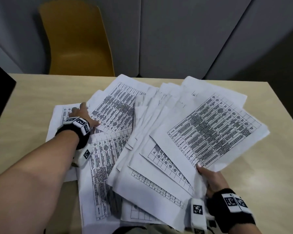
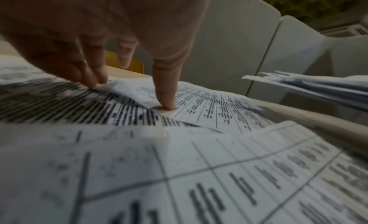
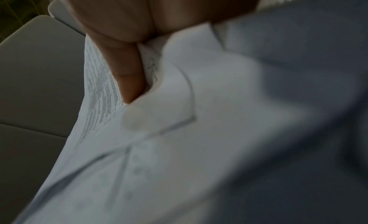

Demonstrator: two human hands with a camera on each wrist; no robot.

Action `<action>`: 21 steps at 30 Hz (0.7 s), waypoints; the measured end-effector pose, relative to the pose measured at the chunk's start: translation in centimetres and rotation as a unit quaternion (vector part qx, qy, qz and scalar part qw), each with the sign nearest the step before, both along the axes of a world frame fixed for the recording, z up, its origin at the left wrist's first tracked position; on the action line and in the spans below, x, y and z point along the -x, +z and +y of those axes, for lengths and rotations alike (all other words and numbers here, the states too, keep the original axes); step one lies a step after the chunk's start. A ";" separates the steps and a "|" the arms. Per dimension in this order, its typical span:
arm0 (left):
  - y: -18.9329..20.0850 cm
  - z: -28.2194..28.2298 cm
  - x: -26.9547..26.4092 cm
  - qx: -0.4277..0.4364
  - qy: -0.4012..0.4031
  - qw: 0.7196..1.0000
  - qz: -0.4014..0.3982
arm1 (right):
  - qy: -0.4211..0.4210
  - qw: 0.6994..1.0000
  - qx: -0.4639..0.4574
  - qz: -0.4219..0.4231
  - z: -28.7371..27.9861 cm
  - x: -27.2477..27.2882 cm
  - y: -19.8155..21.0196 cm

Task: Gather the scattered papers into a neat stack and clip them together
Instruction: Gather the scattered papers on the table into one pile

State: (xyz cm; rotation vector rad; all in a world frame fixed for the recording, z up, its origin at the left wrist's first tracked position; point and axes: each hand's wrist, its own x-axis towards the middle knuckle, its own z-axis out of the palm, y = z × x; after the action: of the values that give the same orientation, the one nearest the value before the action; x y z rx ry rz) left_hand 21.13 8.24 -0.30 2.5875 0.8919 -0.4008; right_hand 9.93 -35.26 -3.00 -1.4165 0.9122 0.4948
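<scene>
**Papers still messy, no clip yet**

My right hand (image 1: 210, 180) pinches a fanned bunch of papers (image 1: 184, 141) at the lower right. My left hand (image 1: 82, 114) lies flat, fingers (image 2: 165, 92) straight, pressing loose sheets (image 1: 108, 108) left of center on the table (image 1: 32, 98). Nothing is squared. I see no clip. The printed tables are too blurry to read.

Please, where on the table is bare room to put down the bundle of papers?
Bare table lies left of the loose sheets under the left hand, and right of the bundle gripped by the right hand. The middle is crowded.
</scene>
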 end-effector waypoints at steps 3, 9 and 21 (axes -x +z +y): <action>0.1 0.5 0.4 0.037 0.002 0.999 0.031 | 0.001 1.000 0.016 -0.006 0.3 0.0 0.1; 0.1 1.0 2.4 -0.011 -0.003 1.000 0.012 | 0.002 0.999 0.022 -0.026 1.0 0.3 0.9; -0.2 -1.1 1.7 0.031 0.049 0.998 -0.027 | -0.002 0.997 0.033 -0.069 1.0 0.4 1.4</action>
State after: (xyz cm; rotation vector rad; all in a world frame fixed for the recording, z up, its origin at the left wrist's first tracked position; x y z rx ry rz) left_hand 19.47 7.18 -0.46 2.4751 0.9678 -0.3243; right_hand 9.54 -34.26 -1.64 -1.4886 0.8263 0.3614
